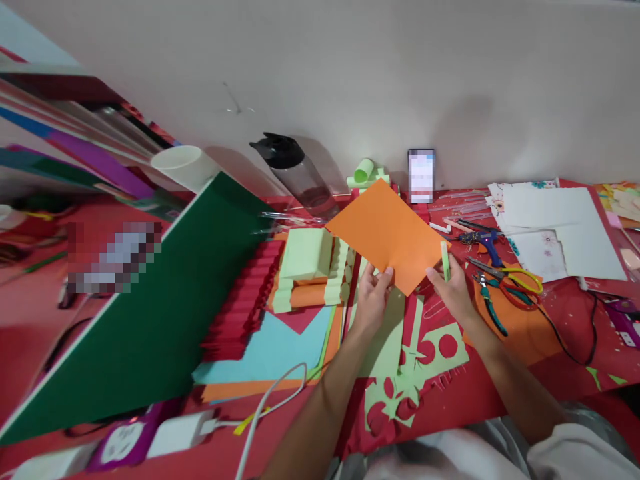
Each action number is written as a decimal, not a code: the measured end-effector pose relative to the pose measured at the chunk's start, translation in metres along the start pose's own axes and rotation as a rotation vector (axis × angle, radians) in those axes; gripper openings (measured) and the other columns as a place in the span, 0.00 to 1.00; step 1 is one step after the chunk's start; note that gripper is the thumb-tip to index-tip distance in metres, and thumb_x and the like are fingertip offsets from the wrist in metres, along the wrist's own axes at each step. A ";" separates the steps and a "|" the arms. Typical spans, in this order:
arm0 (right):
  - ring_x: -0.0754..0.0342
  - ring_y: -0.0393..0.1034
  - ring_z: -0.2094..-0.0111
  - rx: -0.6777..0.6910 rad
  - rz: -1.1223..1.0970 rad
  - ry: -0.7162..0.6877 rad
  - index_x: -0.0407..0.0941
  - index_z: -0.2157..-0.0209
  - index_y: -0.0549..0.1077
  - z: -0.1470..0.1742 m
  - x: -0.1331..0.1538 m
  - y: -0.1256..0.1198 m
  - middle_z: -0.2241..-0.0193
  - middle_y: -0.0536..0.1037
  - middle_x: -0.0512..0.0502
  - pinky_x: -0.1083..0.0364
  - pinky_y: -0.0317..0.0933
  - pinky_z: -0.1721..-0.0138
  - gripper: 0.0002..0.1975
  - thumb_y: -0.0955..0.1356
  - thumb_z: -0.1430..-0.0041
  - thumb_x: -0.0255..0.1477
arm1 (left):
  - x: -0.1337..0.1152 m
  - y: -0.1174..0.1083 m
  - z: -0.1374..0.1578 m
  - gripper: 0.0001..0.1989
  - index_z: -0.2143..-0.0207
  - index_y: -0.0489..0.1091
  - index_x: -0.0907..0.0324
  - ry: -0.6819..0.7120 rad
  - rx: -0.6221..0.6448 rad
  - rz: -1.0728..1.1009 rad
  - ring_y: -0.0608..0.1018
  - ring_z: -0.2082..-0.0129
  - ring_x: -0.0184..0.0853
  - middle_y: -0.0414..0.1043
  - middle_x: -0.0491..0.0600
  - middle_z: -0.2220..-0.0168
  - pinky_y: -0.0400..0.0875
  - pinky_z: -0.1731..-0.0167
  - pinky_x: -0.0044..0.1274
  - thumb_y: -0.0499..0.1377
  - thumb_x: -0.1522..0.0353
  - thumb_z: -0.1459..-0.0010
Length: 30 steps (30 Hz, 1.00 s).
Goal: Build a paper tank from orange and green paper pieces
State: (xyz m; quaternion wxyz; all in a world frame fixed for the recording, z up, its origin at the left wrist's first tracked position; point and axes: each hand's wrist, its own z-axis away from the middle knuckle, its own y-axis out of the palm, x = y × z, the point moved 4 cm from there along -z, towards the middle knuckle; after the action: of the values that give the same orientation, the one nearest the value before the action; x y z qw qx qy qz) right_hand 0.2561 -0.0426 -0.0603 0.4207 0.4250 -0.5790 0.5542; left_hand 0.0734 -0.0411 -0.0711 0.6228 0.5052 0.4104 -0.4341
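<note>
Left to right across a red work surface. At left, a dark green board (170, 300) leans beside ridged red paper pieces (245, 293); next to these, a pale-green paper block (306, 253) sits on orange and pale-green paper rolls (307, 295).

Centre right, the left hand (374, 297) grips an orange sheet (383, 233), its thumb on the upper face near the lower corner and its fingers curled behind. The sheet stands as a tilted diamond, raised over the work surface. It appears light and moderately stiff, probably thin card or heavy paper; it should crease under a hard pinch and is best taken by its margins, with support at two edges.

The left forearm rises from the lower centre, wrist slightly bent. Farther right, the right hand (453, 287) reaches up and leftward from the lower right, its thumb at the sheet's right-hand edge. Its fingers close around a slim pale-green implement (445, 260), held nearly upright; whether they also grip the sheet cannot be told. At right lie a blue glue gun (491, 248) and teal-handled pliers (493, 308).
</note>
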 end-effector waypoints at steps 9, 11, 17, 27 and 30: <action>0.57 0.55 0.75 -0.070 0.050 -0.080 0.45 0.70 0.69 -0.019 0.004 -0.063 0.78 0.60 0.55 0.57 0.52 0.73 0.14 0.67 0.36 0.40 | -0.033 -0.015 0.004 0.35 0.37 0.61 0.49 0.087 0.155 0.042 0.81 0.48 0.47 0.73 0.56 0.39 0.79 0.54 0.37 0.54 0.41 0.39; 0.55 0.59 0.75 -0.044 0.093 -0.081 0.45 0.69 0.71 -0.022 0.003 -0.083 0.77 0.65 0.53 0.56 0.55 0.72 0.14 0.67 0.36 0.41 | -0.044 -0.018 0.002 0.38 0.35 0.58 0.48 0.122 0.234 0.020 0.80 0.45 0.49 0.66 0.57 0.34 0.77 0.50 0.39 0.47 0.37 0.39; 0.42 0.77 0.58 0.301 0.193 -0.138 0.46 0.56 0.81 -0.022 0.009 -0.075 0.61 0.83 0.45 0.46 0.70 0.53 0.16 0.68 0.36 0.41 | -0.037 -0.007 0.005 0.33 0.36 0.63 0.51 0.254 0.353 -0.451 0.71 0.35 0.49 0.65 0.59 0.33 0.65 0.37 0.40 0.63 0.51 0.39; 0.47 0.76 0.60 -0.170 0.324 -0.205 0.45 0.38 0.70 -0.030 0.014 -0.071 0.56 0.81 0.41 0.50 0.68 0.53 0.27 0.57 0.27 0.45 | -0.018 -0.017 -0.007 0.29 0.33 0.57 0.54 0.257 0.080 -0.795 0.76 0.69 0.35 0.72 0.50 0.57 0.72 0.65 0.27 0.56 0.62 0.35; 0.48 0.74 0.64 -0.152 0.391 -0.196 0.45 0.40 0.69 -0.028 0.011 -0.069 0.61 0.80 0.42 0.51 0.67 0.58 0.25 0.55 0.26 0.44 | -0.019 -0.021 -0.006 0.30 0.31 0.55 0.55 0.290 0.016 -0.944 0.78 0.63 0.42 0.72 0.54 0.55 0.71 0.63 0.30 0.54 0.67 0.35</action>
State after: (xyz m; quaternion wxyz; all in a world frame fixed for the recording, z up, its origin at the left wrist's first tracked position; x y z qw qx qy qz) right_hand 0.3201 -0.0161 -0.0294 0.2779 0.3236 -0.7283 0.5363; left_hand 0.0475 -0.0355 -0.0599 0.2904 0.3241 0.6737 -0.5973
